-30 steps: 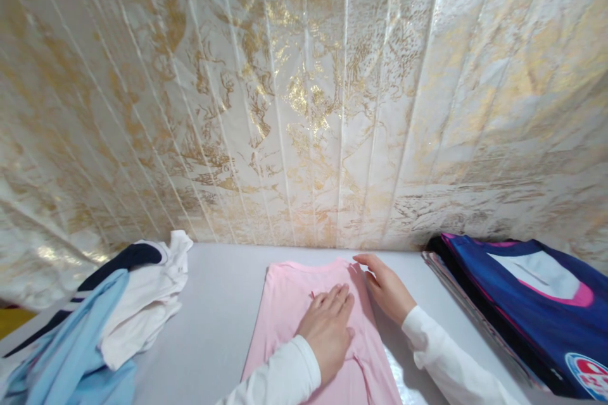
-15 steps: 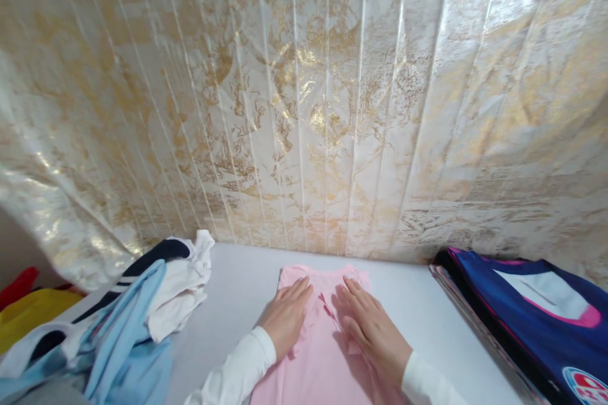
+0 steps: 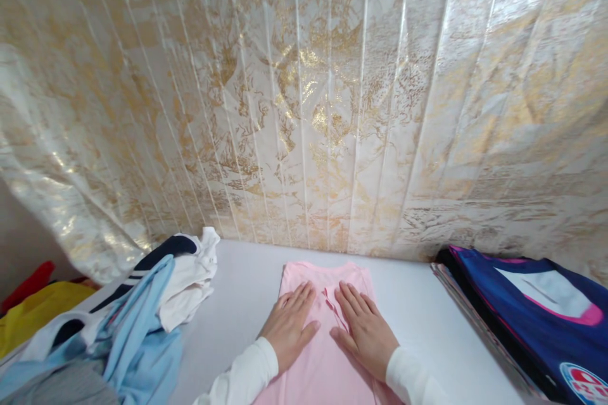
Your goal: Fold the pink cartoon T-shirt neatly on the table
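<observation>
A pink garment (image 3: 327,361) lies spread on the white surface in front of me, its top edge pointing away. A thin, darker pink tie or ribbon (image 3: 329,302) shows near its upper middle. My left hand (image 3: 292,326) rests flat on the garment's left side with the fingers stretched out. Opposite it, my right hand (image 3: 363,326) lies palm down on the right side, fingers extended and thumb pointing inward. Both hands press on the cloth without gripping it. The garment's lower end runs out of view.
At left is a loose heap with a light blue garment (image 3: 137,329), a white garment (image 3: 190,285) and a yellow cloth (image 3: 42,310). Folded clothes are stacked at right, a dark blue garment (image 3: 532,310) on top. A patterned gold-and-white curtain (image 3: 308,107) hangs behind the white surface (image 3: 237,278).
My hands have turned flatter on the cloth, the right one shifting slightly left and the left thumb now spread. The pink garment's upper part looks smoother. The view has shifted slightly.
</observation>
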{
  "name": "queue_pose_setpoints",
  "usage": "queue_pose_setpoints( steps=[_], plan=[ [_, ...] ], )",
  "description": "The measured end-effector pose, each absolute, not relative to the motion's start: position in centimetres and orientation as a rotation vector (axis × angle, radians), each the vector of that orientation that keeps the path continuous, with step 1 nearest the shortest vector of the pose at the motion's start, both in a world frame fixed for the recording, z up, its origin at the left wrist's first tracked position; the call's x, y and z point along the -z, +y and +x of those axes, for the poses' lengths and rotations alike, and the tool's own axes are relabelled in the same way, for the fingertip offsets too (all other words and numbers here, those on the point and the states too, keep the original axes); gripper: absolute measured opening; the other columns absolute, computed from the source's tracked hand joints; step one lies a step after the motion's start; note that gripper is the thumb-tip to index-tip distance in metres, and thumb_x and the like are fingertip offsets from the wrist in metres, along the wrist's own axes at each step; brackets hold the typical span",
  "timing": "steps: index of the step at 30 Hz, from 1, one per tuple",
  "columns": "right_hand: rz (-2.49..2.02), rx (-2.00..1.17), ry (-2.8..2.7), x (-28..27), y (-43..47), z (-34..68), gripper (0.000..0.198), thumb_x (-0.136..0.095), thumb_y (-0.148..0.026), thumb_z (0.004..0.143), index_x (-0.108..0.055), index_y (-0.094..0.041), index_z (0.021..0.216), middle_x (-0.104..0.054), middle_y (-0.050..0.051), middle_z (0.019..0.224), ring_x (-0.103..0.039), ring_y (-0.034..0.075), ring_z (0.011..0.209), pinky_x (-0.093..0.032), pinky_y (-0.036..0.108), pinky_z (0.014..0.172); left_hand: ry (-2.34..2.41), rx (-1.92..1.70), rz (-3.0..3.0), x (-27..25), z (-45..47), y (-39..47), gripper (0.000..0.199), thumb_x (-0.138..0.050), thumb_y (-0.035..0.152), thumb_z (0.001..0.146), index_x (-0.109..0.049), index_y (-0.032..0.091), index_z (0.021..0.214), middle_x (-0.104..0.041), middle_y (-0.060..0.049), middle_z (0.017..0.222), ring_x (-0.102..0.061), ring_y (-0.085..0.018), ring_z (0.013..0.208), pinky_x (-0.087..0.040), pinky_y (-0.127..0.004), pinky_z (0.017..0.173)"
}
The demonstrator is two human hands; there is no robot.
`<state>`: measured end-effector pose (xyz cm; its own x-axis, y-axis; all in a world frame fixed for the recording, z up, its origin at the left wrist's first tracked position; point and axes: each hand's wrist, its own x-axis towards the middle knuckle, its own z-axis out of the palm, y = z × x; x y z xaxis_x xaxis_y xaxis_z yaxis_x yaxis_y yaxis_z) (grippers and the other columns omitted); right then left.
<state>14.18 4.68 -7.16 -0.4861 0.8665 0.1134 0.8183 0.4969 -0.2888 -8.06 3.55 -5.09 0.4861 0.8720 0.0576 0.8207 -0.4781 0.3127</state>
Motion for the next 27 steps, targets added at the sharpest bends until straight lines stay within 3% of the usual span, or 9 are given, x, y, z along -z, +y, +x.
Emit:
queue_pose_setpoints(
  steps=[4,8,10,14,21,27],
  plan=[
    [-1.432,-0.322,-2.348,5.7,4.9,14.2,0.056,-0.043,-0.048,0.089,-0.043,-0.017,0.135,-0.041,0.014,0.143,-0.034,0.029,0.132,-0.030,0.046,0.105,1.437,-0.559,2.373,4.1,-8.4,4.2,0.047,-0.034,0.022,0.094,-0.034,0.017,0.140,-0.032,-0.007,0.147,-0.027,-0.017,0.135,-0.022,-0.035,0.111],
    [-1.447,-0.298,-2.212,4.2,5.2,12.7,0.035,-0.047,-0.029,0.086,-0.052,-0.017,0.118,-0.066,0.013,0.101,-0.061,0.026,0.095,-0.046,0.037,0.081,1.409,-0.683,2.332,2.9,-7.2,5.5,0.041,-0.039,0.002,0.081,-0.060,0.020,0.111,-0.058,-0.004,0.118,-0.049,-0.015,0.115,-0.035,-0.027,0.100],
    [-1.478,-0.307,-2.237,4.1,5.3,11.6,0.028,-0.050,-0.025,0.082,-0.053,-0.017,0.109,-0.067,0.009,0.087,-0.063,0.024,0.080,-0.045,0.031,0.069,1.394,-0.667,2.333,2.8,-6.3,6.2,0.031,-0.042,0.003,0.080,-0.063,0.021,0.096,-0.061,-0.002,0.101,-0.057,-0.015,0.098,-0.042,-0.025,0.089],
    [-1.509,-0.297,-2.254,4.9,5.9,10.7,0.017,-0.042,-0.016,0.083,-0.053,-0.019,0.096,-0.067,0.006,0.083,-0.064,0.021,0.076,-0.039,0.026,0.061,1.417,-0.653,2.305,3.7,-5.0,6.9,0.018,-0.050,0.006,0.077,-0.060,0.019,0.081,-0.058,0.000,0.087,-0.057,-0.016,0.084,-0.043,-0.024,0.077],
    [-1.488,-0.579,-1.991,5.2,6.8,12.2,0.027,-0.038,-0.022,0.084,-0.051,-0.022,0.108,-0.065,0.000,0.073,-0.062,0.018,0.068,-0.038,0.025,0.061,1.417,-0.673,2.222,4.6,-5.1,6.7,0.020,-0.051,0.005,0.076,-0.056,0.020,0.088,-0.056,0.000,0.092,-0.054,-0.015,0.090,-0.040,-0.023,0.080],
    [-1.457,-0.673,-1.946,5.1,6.5,12.2,0.027,-0.032,-0.026,0.086,-0.053,-0.024,0.103,-0.064,-0.001,0.071,-0.060,0.018,0.066,-0.038,0.026,0.062,1.526,-0.620,2.128,4.2,-4.6,8.1,0.038,-0.058,0.010,0.074,-0.048,0.019,0.109,-0.059,0.004,0.081,-0.058,-0.014,0.076,-0.042,-0.022,0.073]
  ],
)
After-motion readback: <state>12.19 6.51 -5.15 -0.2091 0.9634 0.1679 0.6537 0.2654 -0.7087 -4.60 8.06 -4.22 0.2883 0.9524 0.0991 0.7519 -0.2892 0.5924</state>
